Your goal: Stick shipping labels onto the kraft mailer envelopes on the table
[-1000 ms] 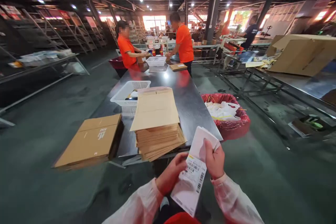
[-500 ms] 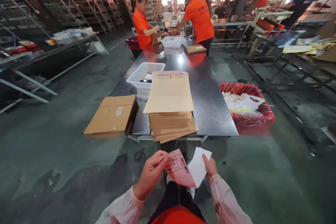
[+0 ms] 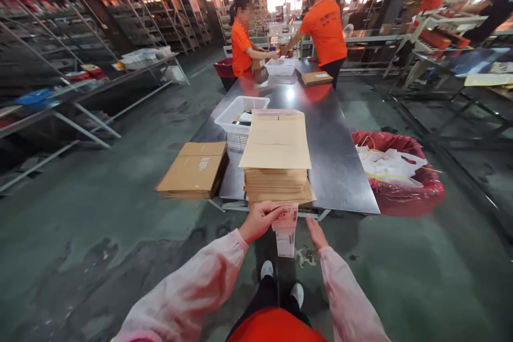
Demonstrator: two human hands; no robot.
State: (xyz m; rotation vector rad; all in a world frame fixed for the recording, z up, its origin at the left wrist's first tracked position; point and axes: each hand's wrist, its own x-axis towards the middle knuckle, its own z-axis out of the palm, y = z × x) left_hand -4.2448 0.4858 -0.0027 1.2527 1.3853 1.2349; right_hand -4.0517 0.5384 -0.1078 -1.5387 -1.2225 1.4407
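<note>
In my left hand (image 3: 261,220) a printed shipping label (image 3: 286,243) is pinched by its upper part, and its lower part hangs down. The label's upper portion looks pinkish, the lower part white with print. My right hand (image 3: 316,232) is just right of the label, apart from it, with fingers stretched out and nothing visible in them. Directly beyond my hands, at the near edge of the metal table (image 3: 340,181), stands a thick stack of tan padded envelopes (image 3: 276,144).
Flat cardboard boxes (image 3: 194,168) sit left of the envelopes. A white basket (image 3: 236,123) holds small items. On the right stands a red-lined bin (image 3: 430,189) with white plastic bags. Two co-workers in orange shirts (image 3: 326,29) work at the table's far end, near another white basket (image 3: 280,68).
My right hand has let go of the white paper, and the label now hangs from my left hand alone. Both hands have moved forward, nearer the table. The view has shifted left.
</note>
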